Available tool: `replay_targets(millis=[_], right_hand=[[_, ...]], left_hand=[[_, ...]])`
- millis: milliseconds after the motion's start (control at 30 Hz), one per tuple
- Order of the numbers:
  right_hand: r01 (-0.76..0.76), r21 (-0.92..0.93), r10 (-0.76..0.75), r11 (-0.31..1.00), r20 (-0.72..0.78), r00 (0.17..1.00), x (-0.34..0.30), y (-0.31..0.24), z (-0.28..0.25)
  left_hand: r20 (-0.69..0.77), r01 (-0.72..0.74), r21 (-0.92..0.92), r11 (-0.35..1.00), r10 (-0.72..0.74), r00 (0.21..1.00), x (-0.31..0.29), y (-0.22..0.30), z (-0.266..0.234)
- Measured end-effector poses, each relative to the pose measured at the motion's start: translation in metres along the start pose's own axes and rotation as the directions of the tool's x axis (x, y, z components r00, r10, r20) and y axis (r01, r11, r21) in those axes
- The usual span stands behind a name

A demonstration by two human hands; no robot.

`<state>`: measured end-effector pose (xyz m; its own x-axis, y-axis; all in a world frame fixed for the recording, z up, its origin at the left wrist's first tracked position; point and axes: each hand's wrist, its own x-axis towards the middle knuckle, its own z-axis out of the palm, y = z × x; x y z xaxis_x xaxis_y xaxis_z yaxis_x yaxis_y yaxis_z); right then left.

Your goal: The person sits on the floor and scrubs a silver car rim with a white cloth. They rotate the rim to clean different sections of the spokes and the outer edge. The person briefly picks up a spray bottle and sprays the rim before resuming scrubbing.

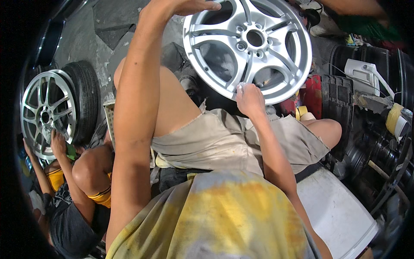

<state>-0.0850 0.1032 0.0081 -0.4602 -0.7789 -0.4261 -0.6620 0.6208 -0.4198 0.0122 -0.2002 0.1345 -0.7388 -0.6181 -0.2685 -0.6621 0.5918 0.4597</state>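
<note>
A silver alloy wheel rim with paired spokes and no tyre stands in front of me, above my knees. At its upper left edge is my left hand, partly cut off by the top of the picture. The finger that shows is stretched out over the rim. My right hand is closed against the near lower edge of the rim, at the foot of a spoke. Something small and whitish shows at its fingertips, too small to name.
At the left another person's hand works on a second silver wheel rim, beside a black tyre. A white panel lies at my lower right. Yellow tape, a red box and dark clutter fill the right side.
</note>
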Motion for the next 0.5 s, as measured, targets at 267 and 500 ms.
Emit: replay_targets(millis=[267,500], right_hand=[[-0.021,0.050,0.020,0.999,0.031,0.999,0.001,0.001,-0.002],[0.001,0.086,-0.003,0.996,0.022,1.000,0.002,0.000,-0.002]], left_hand=[[-0.061,-0.008,0.003,1.000,0.008,0.998,0.003,-0.012,0.004],[0.037,0.026,0.004,1.000,-0.026,0.999,-0.001,0.005,0.003]])
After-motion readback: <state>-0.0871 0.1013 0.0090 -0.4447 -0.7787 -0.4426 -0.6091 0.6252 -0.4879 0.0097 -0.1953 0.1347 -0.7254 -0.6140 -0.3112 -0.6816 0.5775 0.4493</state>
